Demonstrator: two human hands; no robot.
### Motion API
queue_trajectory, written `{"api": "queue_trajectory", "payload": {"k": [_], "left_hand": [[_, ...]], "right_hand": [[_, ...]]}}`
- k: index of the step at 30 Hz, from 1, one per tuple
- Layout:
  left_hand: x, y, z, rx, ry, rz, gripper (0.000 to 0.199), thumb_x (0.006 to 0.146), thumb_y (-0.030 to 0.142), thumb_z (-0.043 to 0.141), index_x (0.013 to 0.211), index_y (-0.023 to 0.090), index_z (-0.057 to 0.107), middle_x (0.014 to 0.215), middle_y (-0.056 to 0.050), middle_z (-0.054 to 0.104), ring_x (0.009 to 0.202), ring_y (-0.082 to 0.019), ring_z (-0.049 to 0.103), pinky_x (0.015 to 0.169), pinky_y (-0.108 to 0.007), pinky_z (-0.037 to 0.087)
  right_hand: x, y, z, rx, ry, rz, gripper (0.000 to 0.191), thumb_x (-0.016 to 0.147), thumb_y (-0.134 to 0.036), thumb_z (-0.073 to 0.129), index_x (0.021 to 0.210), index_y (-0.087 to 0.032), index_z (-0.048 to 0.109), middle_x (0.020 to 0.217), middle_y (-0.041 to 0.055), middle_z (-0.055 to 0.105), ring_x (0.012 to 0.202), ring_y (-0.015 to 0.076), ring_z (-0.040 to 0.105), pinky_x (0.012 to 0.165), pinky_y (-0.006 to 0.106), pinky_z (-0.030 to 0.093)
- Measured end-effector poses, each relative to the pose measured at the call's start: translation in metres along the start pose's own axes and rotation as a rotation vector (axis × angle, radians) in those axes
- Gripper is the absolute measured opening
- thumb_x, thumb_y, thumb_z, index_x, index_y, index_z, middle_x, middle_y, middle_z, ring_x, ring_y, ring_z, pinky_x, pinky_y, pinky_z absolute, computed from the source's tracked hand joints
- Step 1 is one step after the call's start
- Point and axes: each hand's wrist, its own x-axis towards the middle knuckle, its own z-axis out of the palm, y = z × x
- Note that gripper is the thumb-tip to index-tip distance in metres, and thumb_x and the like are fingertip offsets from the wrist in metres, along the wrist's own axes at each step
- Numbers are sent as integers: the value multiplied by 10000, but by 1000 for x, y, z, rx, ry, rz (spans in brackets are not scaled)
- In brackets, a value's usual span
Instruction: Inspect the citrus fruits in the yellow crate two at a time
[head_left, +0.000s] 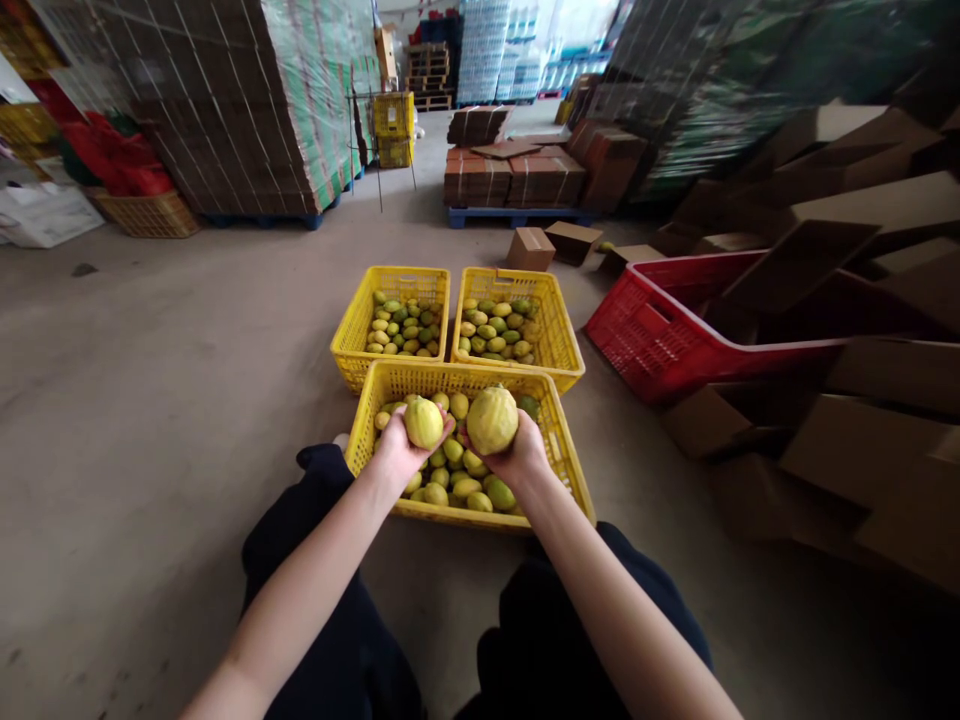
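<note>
My left hand (401, 442) is wrapped round a smooth, pale yellow lemon (424, 424) from below and the side. In my right hand (517, 450) rests a bigger lemon (493, 420) with a lumpy, ribbed skin, the fingers cupped under it. Both fruits are held up side by side, a short gap between them, over the near yellow crate (480, 372). That crate holds many green and yellow lemons (466, 487), partly hidden by my hands. Behind it stand a left yellow crate (352, 325) and a right yellow crate (559, 320), each part filled with similar fruit.
At the right, a red crate (637, 330) contains cardboard, with loose open boxes (870, 445) heaped around it. Flattened cartons (514, 180) lie on a blue pallet (517, 216) farther back. Wrapped stacks (217, 110) rise on both sides. A small carton (531, 248) sits on the floor.
</note>
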Motion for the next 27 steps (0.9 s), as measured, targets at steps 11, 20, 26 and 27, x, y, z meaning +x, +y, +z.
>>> {"api": "queue_trajectory", "payload": {"k": [11,20,26,27], "left_hand": [[1,0,-2,-4,110,84,127,858,240,472,767,180,539,714,-24,607,632,-158,612,567,-304,558],[-1,1,-2,36,35,141,116,827,298,554,832,182,553,759,-35,620,661,-159,627,613,-322,570],[-3,4,1,45,24,112,103,841,277,590,853,176,574,763,-31,618,653,-132,631,610,-257,570],[-2,3,1,21,-1,60,146,869,306,551,882,164,581,765,-48,622,676,-150,640,601,-263,575]], "right_hand": [[-4,-1,2,1,19,-33,208,834,-293,406,720,-225,565,552,-7,627,521,180,594,579,358,540],[6,2,-4,-7,5,-49,173,806,-307,458,734,-224,592,584,5,632,526,187,589,584,365,545],[-3,-1,0,-34,0,-57,189,819,-354,469,716,-228,565,556,-3,614,528,174,577,575,343,550],[-4,-1,1,-41,6,-51,190,822,-348,463,714,-227,562,552,-5,612,528,171,577,584,346,552]]}}
